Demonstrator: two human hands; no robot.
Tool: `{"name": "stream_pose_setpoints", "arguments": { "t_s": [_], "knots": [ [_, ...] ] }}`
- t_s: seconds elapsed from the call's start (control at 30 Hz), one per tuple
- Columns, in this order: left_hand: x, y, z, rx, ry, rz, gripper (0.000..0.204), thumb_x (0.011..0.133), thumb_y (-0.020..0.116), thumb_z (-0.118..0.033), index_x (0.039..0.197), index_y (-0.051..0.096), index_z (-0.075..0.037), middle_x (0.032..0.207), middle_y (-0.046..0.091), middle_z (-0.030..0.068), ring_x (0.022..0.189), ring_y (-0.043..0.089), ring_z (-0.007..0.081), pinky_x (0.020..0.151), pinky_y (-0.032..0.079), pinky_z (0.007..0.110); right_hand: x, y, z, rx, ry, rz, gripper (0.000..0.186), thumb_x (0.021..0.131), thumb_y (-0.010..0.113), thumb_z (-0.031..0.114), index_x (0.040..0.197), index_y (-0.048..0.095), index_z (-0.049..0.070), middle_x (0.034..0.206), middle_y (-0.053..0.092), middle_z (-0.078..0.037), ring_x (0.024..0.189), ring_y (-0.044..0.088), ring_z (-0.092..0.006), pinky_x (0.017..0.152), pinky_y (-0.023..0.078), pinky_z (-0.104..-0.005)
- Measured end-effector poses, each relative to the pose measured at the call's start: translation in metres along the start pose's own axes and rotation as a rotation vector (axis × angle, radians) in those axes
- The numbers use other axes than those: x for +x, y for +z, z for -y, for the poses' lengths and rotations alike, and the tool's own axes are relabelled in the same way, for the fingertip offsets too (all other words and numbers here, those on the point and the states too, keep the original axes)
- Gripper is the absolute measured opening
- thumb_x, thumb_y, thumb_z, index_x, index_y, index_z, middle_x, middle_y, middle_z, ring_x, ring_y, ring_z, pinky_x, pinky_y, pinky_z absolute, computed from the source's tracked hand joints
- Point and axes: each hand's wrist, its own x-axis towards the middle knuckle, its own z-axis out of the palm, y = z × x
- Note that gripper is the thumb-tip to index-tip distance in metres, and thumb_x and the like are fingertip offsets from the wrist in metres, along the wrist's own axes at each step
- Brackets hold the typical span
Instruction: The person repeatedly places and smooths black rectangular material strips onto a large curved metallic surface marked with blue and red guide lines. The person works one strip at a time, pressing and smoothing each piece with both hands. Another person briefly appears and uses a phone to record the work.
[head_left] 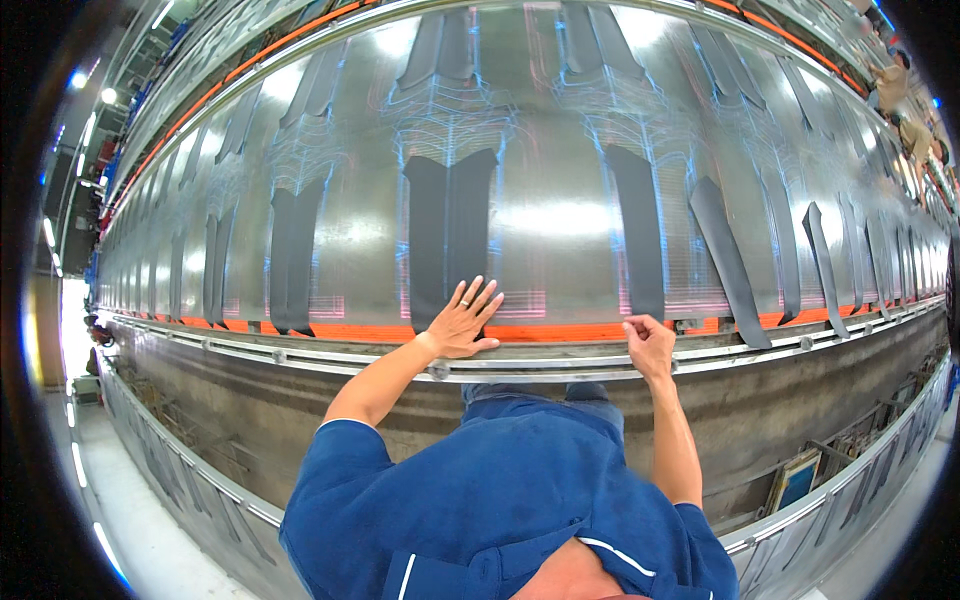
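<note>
My left hand (467, 320), fingers spread, lies over the lower end of a dark grey cut panel (448, 228) and the orange strip (535, 330) along the table's near edge. My right hand (648, 342) is pinched at that orange strip, just below another grey panel (636, 225); whether it holds anything is too small to tell. To the right, a narrow grey piece (727, 262) lies at a slant, its lower end over the edge. Blue and pink printed lines show on the metal surface around the panels.
The long metal table (560, 215) carries several grey pieces in rows, with a metal rail (540, 365) along its near side. A trough (750, 430) runs behind me, bordered by another railed table (190, 470). Other people (890, 80) stand at the far right.
</note>
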Motion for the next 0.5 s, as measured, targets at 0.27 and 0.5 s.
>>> {"name": "stream_pose_setpoints", "arguments": {
  "t_s": [0.27, 0.5],
  "knots": [
    [0.040, -0.012, -0.135, -0.438, -0.293, 0.106, 0.093, 0.111, 0.052, -0.058, 0.177, 0.005, -0.011, 0.181, -0.007, 0.0283, 0.166, -0.007, 0.0541, 0.134, 0.004, 0.064, 0.047, -0.095, -0.079, -0.138, 0.237, -0.194, 0.016, 0.094, 0.078, 0.016, 0.107, 0.081, 0.007, 0.095, 0.083, -0.013, 0.085, 0.078, -0.0266, 0.085, 0.059, -0.0400],
    [0.124, -0.044, -0.244, -1.055, -0.430, -0.218, 0.029, 0.103, 0.075, -0.023, 0.127, 0.077, -0.009, 0.113, 0.080, 0.0139, 0.102, 0.077, 0.0280, 0.091, 0.059, 0.040, 0.069, -0.098, -0.107, 0.340, 0.651, 0.102, 0.025, 0.097, 0.078, 0.009, 0.119, 0.068, 0.005, 0.098, 0.076, -0.012, 0.079, 0.077, -0.0220, 0.057, 0.062, -0.0357]
  ]
}}
